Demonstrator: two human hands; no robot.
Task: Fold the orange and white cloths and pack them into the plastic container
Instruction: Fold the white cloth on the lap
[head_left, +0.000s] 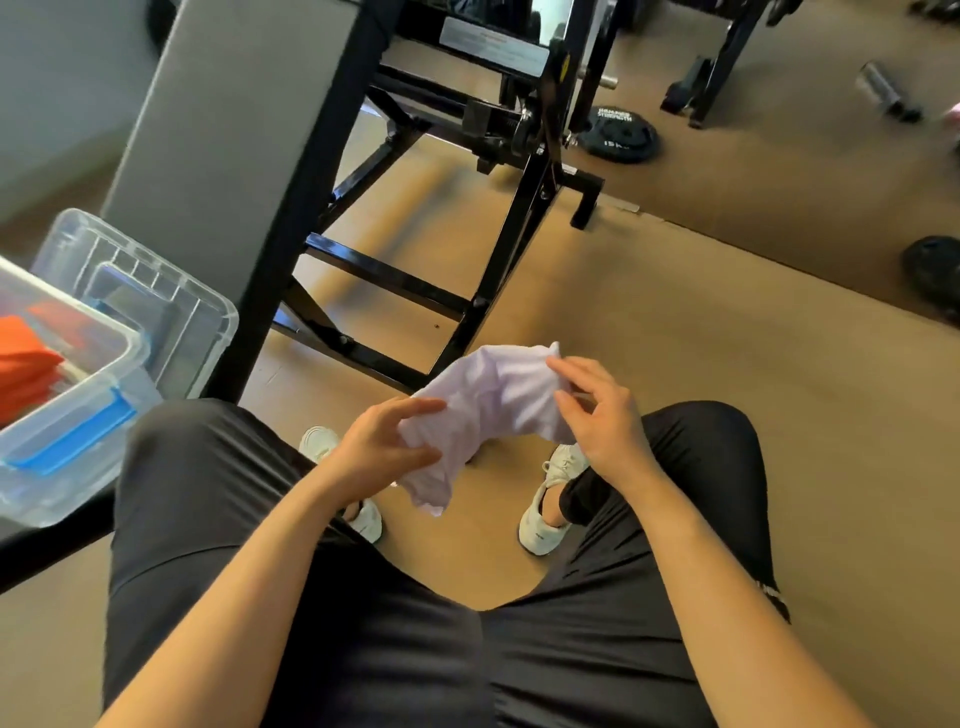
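Observation:
A crumpled white cloth (493, 410) hangs in the air between my knees, above the floor. My left hand (379, 447) grips its lower left part with curled fingers. My right hand (597, 410) pinches its upper right edge between thumb and fingers. At the left edge sits the clear plastic container (78, 415) with a blue latch, and orange cloth (26, 358) lies inside it. The container's clear lid (171, 291) lies just behind it.
A black steel gym frame (467, 218) with a grey pad (223, 135) stands ahead on the tan floor. Weight plates (621, 136) lie on the darker mat at the back right. My legs in dark trousers and white shoes (545, 514) fill the lower view.

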